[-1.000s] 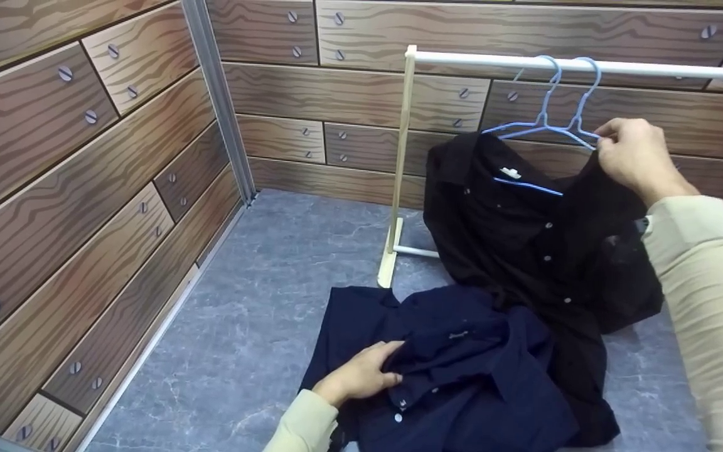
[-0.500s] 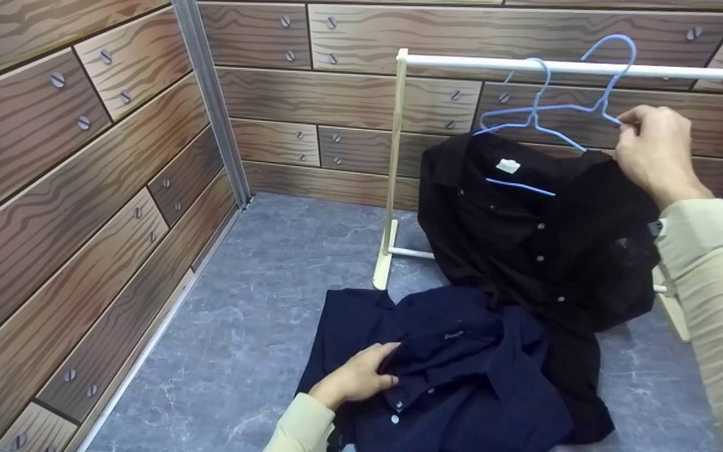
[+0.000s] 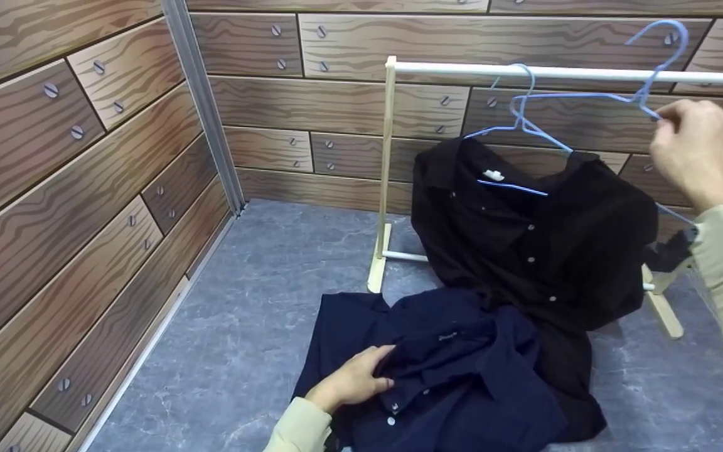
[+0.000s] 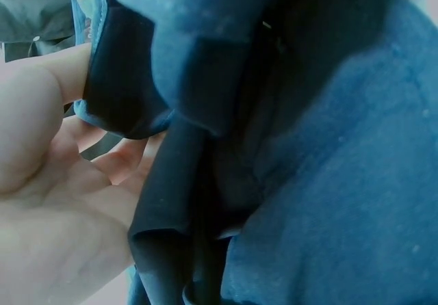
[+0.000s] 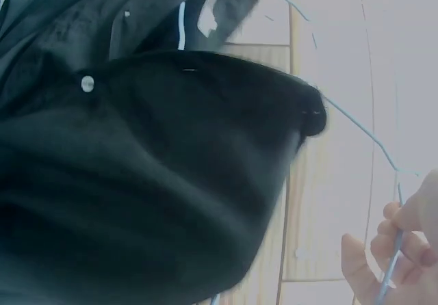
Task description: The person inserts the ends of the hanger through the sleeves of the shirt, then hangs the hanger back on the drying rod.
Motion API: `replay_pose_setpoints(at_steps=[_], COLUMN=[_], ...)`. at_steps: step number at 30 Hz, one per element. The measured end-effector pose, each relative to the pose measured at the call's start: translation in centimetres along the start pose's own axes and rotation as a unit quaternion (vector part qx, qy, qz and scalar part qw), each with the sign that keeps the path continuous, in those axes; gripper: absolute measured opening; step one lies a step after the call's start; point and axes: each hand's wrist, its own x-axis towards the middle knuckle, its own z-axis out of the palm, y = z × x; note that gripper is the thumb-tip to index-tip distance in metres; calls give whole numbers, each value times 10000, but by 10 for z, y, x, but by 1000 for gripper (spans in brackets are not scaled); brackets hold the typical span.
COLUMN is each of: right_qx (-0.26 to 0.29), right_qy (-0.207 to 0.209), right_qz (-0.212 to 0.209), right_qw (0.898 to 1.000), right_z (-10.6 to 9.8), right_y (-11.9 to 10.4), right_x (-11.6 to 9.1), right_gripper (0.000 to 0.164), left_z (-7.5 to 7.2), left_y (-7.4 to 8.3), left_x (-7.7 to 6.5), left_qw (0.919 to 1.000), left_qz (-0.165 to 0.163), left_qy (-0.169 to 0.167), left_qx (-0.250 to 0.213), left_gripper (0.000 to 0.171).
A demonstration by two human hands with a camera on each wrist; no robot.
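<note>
My right hand (image 3: pixel 694 144) pinches the shoulder of a blue wire clothes hanger (image 3: pixel 642 91), whose hook stands above the rail. In the right wrist view, the hanger's wire (image 5: pixel 390 267) passes between the thumb and fingers. A black shirt (image 3: pixel 493 238) hangs on a second blue hanger (image 3: pixel 546 137) hooked over the rail, its lower part reaching the floor. My left hand (image 3: pixel 349 380) grips the front edge of a navy shirt (image 3: pixel 462 395) near its collar. Seen from the left wrist, the thumb and fingers lie either side of the navy fabric (image 4: pixel 130 65).
The white rail (image 3: pixel 449 68) sits on a pale wooden post (image 3: pixel 388 157) with feet on the grey marbled floor (image 3: pixel 261 301). Wood-print walls (image 3: pixel 349 44) meet at a metal corner strip (image 3: pixel 201 107). Behind the right sleeve there is a dark object (image 3: pixel 672 250).
My right hand has moved right and up with the hanger, lifting its hook off the rail and clear of the black shirt. The left hand stays on the navy shirt.
</note>
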Motion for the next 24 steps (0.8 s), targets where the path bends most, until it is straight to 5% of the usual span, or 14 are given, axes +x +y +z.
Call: replay_pose_setpoints(at_steps=[8, 13, 20, 24], right_qx=[-22, 230, 209, 662], right_qy=[410, 733, 536, 879], right_qz=[392, 344, 337, 304], right_qw=[9984, 9964, 9978, 9935], right_z=[-27, -35, -48, -53], right_y=[11, 11, 6, 7], right_x=[-12, -19, -28, -31], right_gripper=[34, 33, 35, 26], left_z=[1, -1, 1, 0], left_y=[-2, -1, 0, 1], left_x=[0, 0, -1, 0], left_qw=[9998, 9999, 9999, 10000], left_qz=[156, 106, 92, 87], left_qy=[23, 34, 30, 33], left_qx=[126, 119, 29, 27], left_gripper=[59, 60, 60, 60])
